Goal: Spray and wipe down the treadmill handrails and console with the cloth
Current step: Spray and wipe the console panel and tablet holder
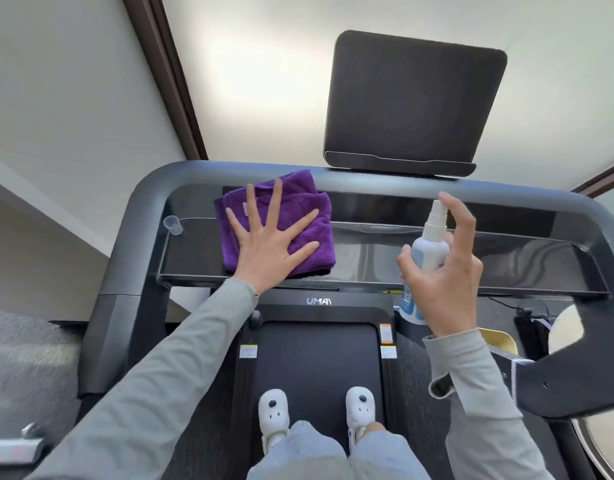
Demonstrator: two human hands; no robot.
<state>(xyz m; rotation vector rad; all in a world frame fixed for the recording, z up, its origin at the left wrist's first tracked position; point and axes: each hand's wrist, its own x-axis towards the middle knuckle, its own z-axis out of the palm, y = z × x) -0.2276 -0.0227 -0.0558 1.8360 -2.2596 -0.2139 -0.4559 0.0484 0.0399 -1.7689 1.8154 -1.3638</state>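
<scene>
The left hand [264, 252] is laid flat with fingers spread wide, nothing being gripped, and is pressed on a folded purple cloth [298, 216]. The cloth is spread on the left part of the glossy black console [367, 251], just below the grey handrail [229, 171]. A white spray bottle [428, 244] is held in the grip of the right hand [444, 271], forefinger raised over the nozzle, above the right part of the console. A dark tablet stand [413, 98] is mounted above the handrail.
</scene>
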